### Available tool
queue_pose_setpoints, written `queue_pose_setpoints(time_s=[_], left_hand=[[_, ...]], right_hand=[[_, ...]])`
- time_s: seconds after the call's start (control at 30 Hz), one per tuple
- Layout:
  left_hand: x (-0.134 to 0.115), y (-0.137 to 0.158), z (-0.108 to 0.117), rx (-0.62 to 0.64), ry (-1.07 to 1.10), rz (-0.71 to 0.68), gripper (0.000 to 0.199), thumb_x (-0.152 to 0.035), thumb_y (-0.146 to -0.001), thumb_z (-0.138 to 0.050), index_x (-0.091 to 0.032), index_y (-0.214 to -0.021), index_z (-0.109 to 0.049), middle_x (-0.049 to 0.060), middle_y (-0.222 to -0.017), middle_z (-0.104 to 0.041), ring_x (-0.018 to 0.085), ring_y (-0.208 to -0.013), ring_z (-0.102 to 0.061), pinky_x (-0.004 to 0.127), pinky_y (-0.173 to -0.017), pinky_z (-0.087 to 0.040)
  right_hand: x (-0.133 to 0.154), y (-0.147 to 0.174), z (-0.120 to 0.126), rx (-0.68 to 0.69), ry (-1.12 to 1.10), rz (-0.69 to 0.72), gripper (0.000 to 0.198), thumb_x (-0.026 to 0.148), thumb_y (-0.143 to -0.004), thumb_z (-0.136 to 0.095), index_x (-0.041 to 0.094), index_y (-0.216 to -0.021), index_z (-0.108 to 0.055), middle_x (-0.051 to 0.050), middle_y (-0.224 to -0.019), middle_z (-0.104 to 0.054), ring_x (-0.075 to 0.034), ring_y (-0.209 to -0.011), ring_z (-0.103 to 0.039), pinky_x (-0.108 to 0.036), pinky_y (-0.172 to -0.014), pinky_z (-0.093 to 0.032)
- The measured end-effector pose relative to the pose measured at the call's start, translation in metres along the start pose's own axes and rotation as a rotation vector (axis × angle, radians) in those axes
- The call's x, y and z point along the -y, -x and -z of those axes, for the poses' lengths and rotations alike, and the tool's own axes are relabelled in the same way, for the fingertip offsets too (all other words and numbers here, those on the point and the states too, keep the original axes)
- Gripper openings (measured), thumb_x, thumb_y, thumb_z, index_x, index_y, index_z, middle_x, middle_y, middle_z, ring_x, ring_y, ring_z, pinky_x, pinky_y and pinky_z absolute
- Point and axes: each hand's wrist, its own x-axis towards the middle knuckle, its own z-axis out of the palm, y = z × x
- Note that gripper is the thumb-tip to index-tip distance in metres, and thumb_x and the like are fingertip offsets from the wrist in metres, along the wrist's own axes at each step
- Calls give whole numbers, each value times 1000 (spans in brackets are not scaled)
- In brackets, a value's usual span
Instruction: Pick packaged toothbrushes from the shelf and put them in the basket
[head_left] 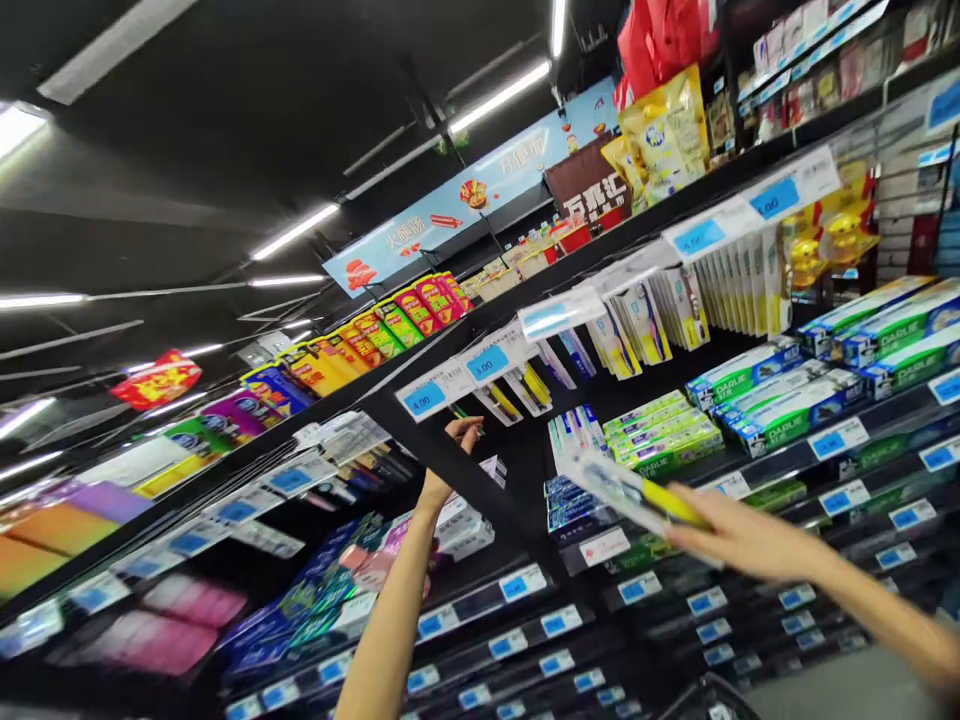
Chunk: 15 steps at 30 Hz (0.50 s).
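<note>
My right hand point(727, 525) grips a packaged toothbrush point(619, 490), a clear and white pack with a yellow part, blurred by motion and tilted in front of the toothpaste shelf. My left hand point(461, 438) is raised under the price tag rail point(450, 385), fingers curled together at a thin dark and green thing that I cannot make out. Just right of it hang packaged toothbrushes point(529, 388) with yellow parts. More hanging toothbrush packs point(637, 325) line the rail farther right.
Below the rail lie green toothpaste boxes point(664, 430) and Darlie boxes point(799, 410). A black divider point(450, 470) slants beside my left wrist. Pink packs point(161, 625) are at lower left. Colourful packs point(382, 335) stand on top of the shelf. A dark basket edge point(709, 690) shows at the bottom.
</note>
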Motion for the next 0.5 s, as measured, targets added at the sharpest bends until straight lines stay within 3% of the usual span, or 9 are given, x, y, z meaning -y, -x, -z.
queue_pose_setpoints(time_s=[0.1,0.17,0.3,0.4,0.5], left_hand=[[-11,-7,8,-17,314,124,40,-54,-96,-59,-23,-120,-68,13,-123,-69,27,-110,-68,44,-93,-59],[-13,-15,12,-47,455,175,43,-56,-94,-61,-23,-122,-66,13,-127,-68,28,-115,-67,44,-94,-59],[-11,-25,16,-80,408,211,47,-51,-83,-77,-22,-119,-67,12,-124,-69,28,-117,-66,47,-102,-56],[-8,-24,19,-83,324,248,50,-49,-75,-84,-18,-113,-70,13,-119,-71,29,-116,-67,49,-109,-51],[-7,-24,25,-98,338,281,48,-49,-77,-81,-19,-112,-70,14,-119,-72,30,-114,-69,50,-107,-54]], right_hand=[[40,-62,43,21,188,184,46,51,-99,-48,16,-128,-57,-10,-93,-72,-25,-76,-65,-32,-69,-48],[61,-105,51,48,283,220,53,51,-97,-52,14,-135,-52,-13,-99,-72,-27,-82,-67,-31,-66,-46],[86,-173,28,37,354,286,54,54,-96,-55,19,-137,-50,-13,-107,-72,-29,-91,-70,-30,-69,-47],[94,-205,5,-35,338,351,48,51,-96,-55,18,-130,-53,-14,-114,-72,-31,-100,-70,-31,-74,-49],[98,-230,-6,-75,330,393,49,52,-97,-54,17,-132,-53,-15,-120,-71,-31,-109,-69,-32,-81,-50]])
